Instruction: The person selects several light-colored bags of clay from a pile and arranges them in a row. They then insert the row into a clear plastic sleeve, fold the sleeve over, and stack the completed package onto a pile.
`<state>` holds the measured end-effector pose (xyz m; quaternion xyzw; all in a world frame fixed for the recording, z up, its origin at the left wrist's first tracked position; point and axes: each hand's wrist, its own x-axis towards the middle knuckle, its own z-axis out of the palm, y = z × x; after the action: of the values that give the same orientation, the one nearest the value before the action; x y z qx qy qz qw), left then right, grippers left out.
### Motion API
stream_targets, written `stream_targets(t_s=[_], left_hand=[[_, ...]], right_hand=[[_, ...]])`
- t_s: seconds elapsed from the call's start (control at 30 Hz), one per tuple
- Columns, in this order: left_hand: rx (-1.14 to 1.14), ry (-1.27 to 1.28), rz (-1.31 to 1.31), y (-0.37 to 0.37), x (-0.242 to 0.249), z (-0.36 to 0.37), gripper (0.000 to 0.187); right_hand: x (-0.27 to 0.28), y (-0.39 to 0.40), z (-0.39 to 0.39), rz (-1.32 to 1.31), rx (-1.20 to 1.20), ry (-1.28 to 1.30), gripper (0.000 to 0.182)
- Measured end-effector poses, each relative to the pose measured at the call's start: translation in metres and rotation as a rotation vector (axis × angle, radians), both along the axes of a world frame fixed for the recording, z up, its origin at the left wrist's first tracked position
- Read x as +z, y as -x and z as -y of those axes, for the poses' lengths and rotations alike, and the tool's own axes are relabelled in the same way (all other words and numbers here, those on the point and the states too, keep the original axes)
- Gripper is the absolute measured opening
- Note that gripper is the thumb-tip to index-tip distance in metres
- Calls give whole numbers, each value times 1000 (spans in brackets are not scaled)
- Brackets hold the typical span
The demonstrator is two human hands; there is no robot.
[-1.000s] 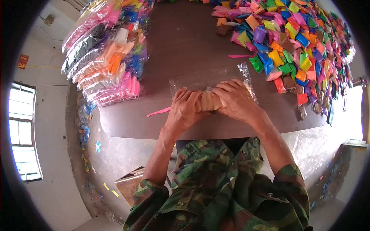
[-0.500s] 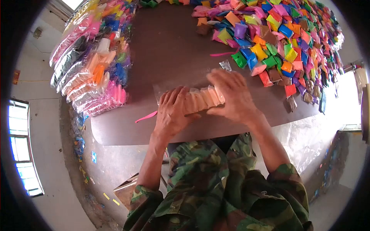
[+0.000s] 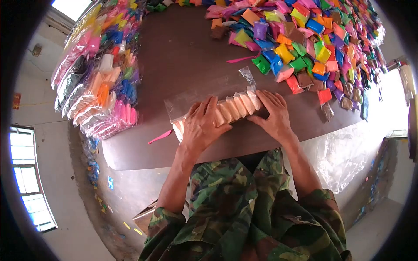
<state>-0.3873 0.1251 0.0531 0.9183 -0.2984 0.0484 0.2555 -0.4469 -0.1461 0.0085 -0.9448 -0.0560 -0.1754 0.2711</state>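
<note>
A row of peach-coloured packets [image 3: 234, 108] in clear plastic lies near the front of the brown table. My left hand [image 3: 203, 125] rests over the left part of the row, its fingers bent across the packets and its thumb along the near side. At the right end, my right hand [image 3: 274, 116] grips the last packets, with its fingers behind and its thumb in front. Clear film [image 3: 180, 105] spreads out behind the left end, and a clear flap [image 3: 247, 76] stands up behind the right end.
Filled multicoloured bags [image 3: 98, 82] are stacked along the table's left side. Many small coloured packets [image 3: 300, 52] are heaped at the back right. Pink strips lie left of the row [image 3: 160, 137] and behind it [image 3: 241, 59]. The table edge [image 3: 174, 164] faces my lap.
The row looks longer, with more packets showing at its left end and between my hands. My right hand has moved down onto the right end. The camera view has shifted slightly.
</note>
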Motion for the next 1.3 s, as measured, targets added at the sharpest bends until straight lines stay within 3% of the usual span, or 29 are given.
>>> stream_targets(t_s=[0.17,0.4,0.6,0.8,1.0,1.1,1.3], left_hand=[[-27,-68,-18,0,-10,0,96],[-28,-9,100,4,19,32,93],[-81,-10,-102,-7,-1,46,91],[-100,64,16,-5,11,60,92],[-274,158,-99,-22,1,76,76],[-242,117,-124,-20,7,78,69],[-258,195,-92,-20,-6,78,75]], right_hand=[[3,0,0,25,-6,-53,88],[6,2,-1,-12,-25,-72,86],[6,2,1,37,-21,-97,82],[10,2,-1,15,-29,-92,79],[7,2,2,35,-14,-107,82],[9,2,0,44,-25,-127,84],[4,2,1,40,-27,-100,83]])
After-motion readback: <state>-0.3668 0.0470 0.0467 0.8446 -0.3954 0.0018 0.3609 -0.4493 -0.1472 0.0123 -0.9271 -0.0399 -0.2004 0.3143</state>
